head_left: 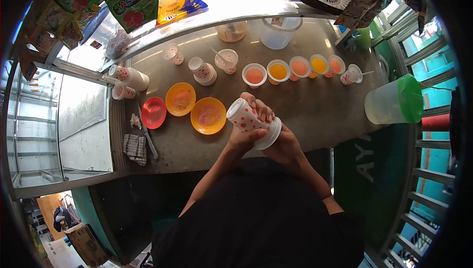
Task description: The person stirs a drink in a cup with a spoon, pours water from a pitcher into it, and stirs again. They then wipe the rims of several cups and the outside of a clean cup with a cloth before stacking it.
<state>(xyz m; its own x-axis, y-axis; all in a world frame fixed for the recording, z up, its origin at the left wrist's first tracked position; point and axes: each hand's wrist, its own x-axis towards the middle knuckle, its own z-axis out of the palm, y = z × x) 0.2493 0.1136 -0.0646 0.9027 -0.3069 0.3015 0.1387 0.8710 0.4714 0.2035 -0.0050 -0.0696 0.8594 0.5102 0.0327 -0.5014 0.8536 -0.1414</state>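
A stack of white plastic cups with red dots [245, 116] lies tilted between my hands, bases to the upper left and wide rims to the lower right. My left hand [242, 137] is wrapped round the stack, thumb on the near side and fingers over the far side. At the rim end, my right hand [287, 147] grips the stack, its fingers partly hidden behind it. Just left of the hands are two orange plates [222, 115] with pinkish residue. Beyond them stands a row of filled cups [254, 75], some with pink-orange and some with yellow contents.
A red plate [153, 113], a knife [151, 145] and a checked cloth [135, 149] lie at the left. More dotted cups [201, 68] stand farther back. A green-lidded container [389, 103] is at the right; a clear bucket [278, 34] stands behind. Sachets [132, 4] hang overhead.
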